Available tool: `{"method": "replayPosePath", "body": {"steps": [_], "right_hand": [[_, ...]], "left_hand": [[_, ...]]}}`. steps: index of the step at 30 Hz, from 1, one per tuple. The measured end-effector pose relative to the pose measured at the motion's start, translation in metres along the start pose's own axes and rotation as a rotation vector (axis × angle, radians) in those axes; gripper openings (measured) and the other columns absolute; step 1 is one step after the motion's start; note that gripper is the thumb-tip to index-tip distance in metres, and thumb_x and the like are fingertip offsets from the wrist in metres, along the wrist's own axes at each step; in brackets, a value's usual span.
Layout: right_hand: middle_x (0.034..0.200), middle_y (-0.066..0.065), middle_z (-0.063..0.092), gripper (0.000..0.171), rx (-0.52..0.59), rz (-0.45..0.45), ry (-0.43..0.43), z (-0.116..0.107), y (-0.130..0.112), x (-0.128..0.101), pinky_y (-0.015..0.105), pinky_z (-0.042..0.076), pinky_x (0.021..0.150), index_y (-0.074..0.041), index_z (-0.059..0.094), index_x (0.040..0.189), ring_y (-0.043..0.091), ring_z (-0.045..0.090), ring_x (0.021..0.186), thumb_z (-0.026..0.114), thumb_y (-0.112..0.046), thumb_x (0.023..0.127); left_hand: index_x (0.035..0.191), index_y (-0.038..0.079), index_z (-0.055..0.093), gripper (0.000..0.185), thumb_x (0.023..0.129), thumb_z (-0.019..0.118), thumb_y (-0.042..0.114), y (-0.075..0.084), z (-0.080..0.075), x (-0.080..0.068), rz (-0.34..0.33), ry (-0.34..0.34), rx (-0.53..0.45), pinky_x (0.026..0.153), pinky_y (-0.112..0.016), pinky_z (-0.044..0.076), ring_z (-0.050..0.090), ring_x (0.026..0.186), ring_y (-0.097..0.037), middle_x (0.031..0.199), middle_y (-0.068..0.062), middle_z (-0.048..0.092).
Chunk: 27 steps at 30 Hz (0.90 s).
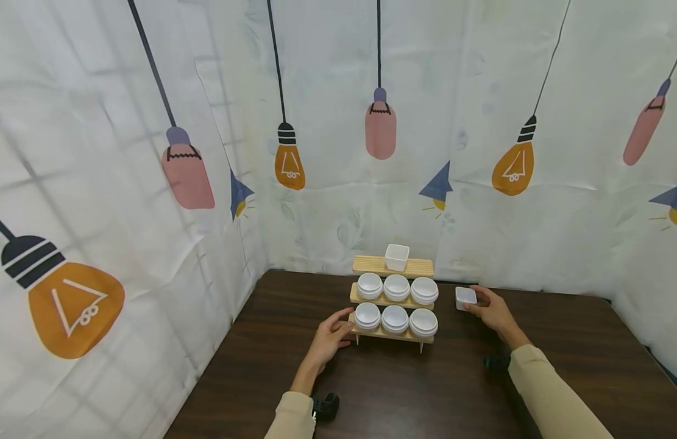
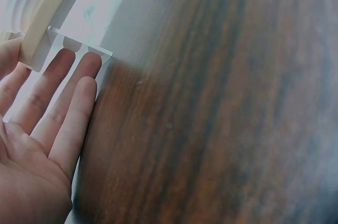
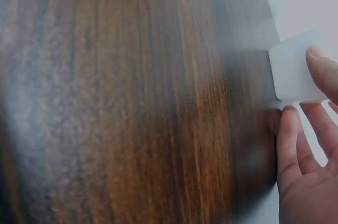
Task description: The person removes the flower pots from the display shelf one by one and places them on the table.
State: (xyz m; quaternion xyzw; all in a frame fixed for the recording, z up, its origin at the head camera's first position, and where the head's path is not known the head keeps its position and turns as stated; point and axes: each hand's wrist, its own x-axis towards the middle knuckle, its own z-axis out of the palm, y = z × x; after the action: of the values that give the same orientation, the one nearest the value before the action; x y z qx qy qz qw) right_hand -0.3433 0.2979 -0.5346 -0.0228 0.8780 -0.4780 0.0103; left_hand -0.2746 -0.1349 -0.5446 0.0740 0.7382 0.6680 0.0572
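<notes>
A three-step wooden rack (image 1: 392, 300) stands at the back of the dark wooden table (image 1: 404, 384). Its two lower steps each carry three round white bowls (image 1: 395, 287); a square white cup (image 1: 396, 256) sits on the top step. My left hand (image 1: 331, 336) rests with straight fingers (image 2: 63, 97) against the rack's left end (image 2: 39, 34). My right hand (image 1: 489, 310) pinches a second square white cup (image 1: 465, 297) to the right of the rack; in the right wrist view the cup (image 3: 296, 73) sits between my thumb and fingertips (image 3: 288, 129).
White cloth walls printed with light bulbs (image 1: 289, 164) close in the table on the left, back and right. Small black straps (image 1: 325, 405) show at both wrists. Bare tabletop lies in front of the rack.
</notes>
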Motion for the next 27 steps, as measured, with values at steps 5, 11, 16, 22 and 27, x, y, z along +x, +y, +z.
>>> {"method": "replayPosePath", "body": {"steps": [5, 11, 16, 22, 27], "right_hand": [[0.149, 0.038, 0.044, 0.07, -0.013, -0.006, -0.003, 0.001, -0.001, 0.003, 0.038, 0.057, 0.086, 0.003, 0.035, 0.155, 0.049, 0.058, 0.125, 0.069, -0.023, 0.1], [0.149, 0.038, 0.044, 0.069, -0.011, -0.005, -0.001, 0.001, -0.001, 0.006, 0.035, 0.056, 0.083, 0.004, 0.034, 0.156, 0.049, 0.057, 0.125, 0.068, -0.02, 0.1], [0.15, 0.038, 0.042, 0.07, -0.013, -0.008, -0.006, 0.001, 0.0, 0.008, 0.037, 0.057, 0.086, 0.004, 0.033, 0.156, 0.052, 0.055, 0.127, 0.067, -0.02, 0.101], [0.149, 0.038, 0.044, 0.069, -0.013, -0.023, -0.006, 0.002, 0.003, 0.013, 0.032, 0.055, 0.082, 0.005, 0.033, 0.156, 0.051, 0.056, 0.125, 0.067, -0.02, 0.101], [0.15, 0.038, 0.044, 0.069, 0.0, -0.018, -0.007, 0.001, 0.003, 0.015, 0.029, 0.055, 0.081, 0.004, 0.033, 0.156, 0.051, 0.056, 0.126, 0.067, -0.019, 0.101]], "left_hand": [[0.15, 0.013, 0.051, 0.046, 0.106, 0.058, 0.026, 0.001, 0.0, 0.0, -0.003, 0.003, 0.006, 0.09, -0.047, 0.06, 0.072, 0.106, -0.034, 0.124, -0.018, 0.071], [0.151, 0.013, 0.051, 0.046, 0.106, 0.057, 0.024, 0.001, 0.0, -0.001, 0.004, 0.002, 0.008, 0.089, -0.047, 0.06, 0.072, 0.105, -0.03, 0.125, -0.018, 0.071], [0.151, 0.013, 0.051, 0.047, 0.106, 0.058, 0.025, 0.0, 0.0, 0.0, 0.001, -0.003, 0.0, 0.09, -0.046, 0.06, 0.072, 0.106, -0.034, 0.125, -0.018, 0.071], [0.15, 0.013, 0.051, 0.047, 0.106, 0.058, 0.027, -0.002, -0.001, 0.002, -0.005, 0.0, -0.002, 0.092, -0.047, 0.06, 0.072, 0.106, -0.03, 0.124, -0.017, 0.071], [0.151, 0.013, 0.051, 0.048, 0.106, 0.058, 0.027, -0.002, -0.001, 0.002, -0.003, -0.007, -0.008, 0.093, -0.049, 0.059, 0.072, 0.107, -0.03, 0.124, -0.018, 0.071]]}}
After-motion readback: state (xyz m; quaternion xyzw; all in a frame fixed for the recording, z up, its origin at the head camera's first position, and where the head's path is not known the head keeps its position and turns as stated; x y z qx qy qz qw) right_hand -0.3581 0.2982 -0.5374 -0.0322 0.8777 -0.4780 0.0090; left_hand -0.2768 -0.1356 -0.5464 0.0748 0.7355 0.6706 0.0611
